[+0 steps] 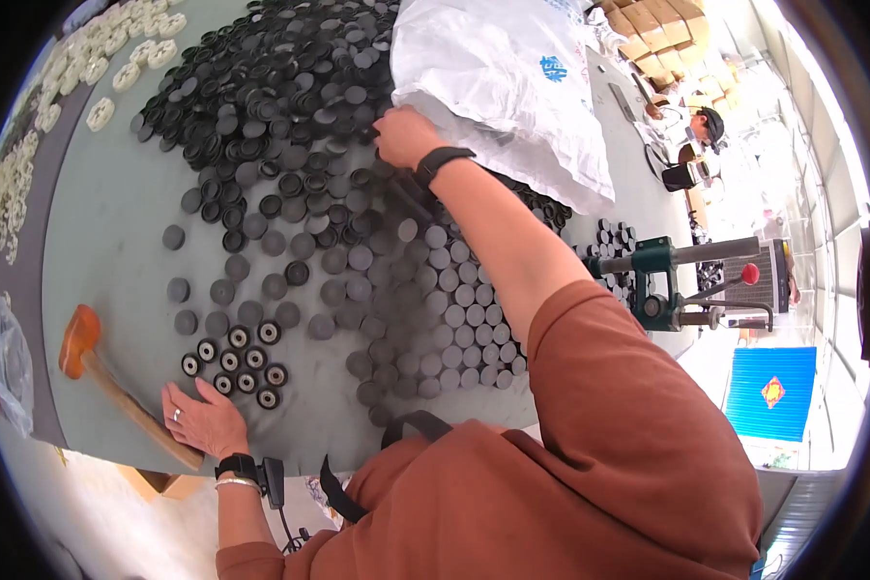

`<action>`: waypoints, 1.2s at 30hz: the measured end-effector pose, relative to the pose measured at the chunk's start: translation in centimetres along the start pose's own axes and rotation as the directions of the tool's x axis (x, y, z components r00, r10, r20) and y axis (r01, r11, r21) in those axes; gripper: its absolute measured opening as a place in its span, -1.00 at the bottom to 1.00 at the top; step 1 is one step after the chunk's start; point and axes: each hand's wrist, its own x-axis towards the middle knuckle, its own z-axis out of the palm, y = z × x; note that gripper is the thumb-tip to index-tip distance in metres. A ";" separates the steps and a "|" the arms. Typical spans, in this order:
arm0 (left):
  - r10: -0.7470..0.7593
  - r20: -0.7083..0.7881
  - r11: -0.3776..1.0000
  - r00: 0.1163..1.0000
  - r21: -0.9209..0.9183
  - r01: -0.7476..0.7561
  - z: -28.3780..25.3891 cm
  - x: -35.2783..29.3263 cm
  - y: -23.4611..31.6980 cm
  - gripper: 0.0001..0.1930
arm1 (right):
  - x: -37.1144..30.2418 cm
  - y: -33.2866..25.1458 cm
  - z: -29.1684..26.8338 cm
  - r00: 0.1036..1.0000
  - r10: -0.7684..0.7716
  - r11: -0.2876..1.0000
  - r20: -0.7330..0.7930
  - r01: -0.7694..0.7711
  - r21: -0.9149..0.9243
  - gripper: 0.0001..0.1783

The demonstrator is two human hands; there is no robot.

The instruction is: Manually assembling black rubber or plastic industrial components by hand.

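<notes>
Reaching right hand (406, 135) into black caps (280, 87); mallet (116, 382) handle diagonal, head far-left.

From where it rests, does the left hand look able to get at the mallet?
Probably yes: the left hand lies flat on the table right beside the mallet, its wooden handle ending next to the wrist, with nothing between.

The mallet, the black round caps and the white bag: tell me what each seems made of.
Mallet: probably a rubber head, smooth dull orange, on a pale bare wooden handle showing grain. Black round caps: likely moulded plastic or rubber, matte dark grey with identical shapes. White bag: looks like thin plastic or woven sacking, creased with a slight sheen.
</notes>
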 end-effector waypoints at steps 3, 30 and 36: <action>0.129 -0.072 0.991 0.989 -0.011 -0.130 1.0 0.2 -0.9 -0.53 | 1.3 -0.9 -0.6 0.945 0.111 0.986 0.307 -0.067 -0.152 -0.83; 0.058 -0.074 0.993 0.996 -0.095 -0.065 1.1 0.1 -0.5 -0.51 | -10.6 -22.9 -1.6 0.706 0.036 0.358 0.707 -0.669 0.651 -0.69; 0.056 -0.076 0.994 0.996 -0.091 -0.063 1.1 0.0 -0.5 -0.51 | -9.5 -22.2 -2.0 0.760 -0.129 0.770 0.637 -0.328 0.548 -0.75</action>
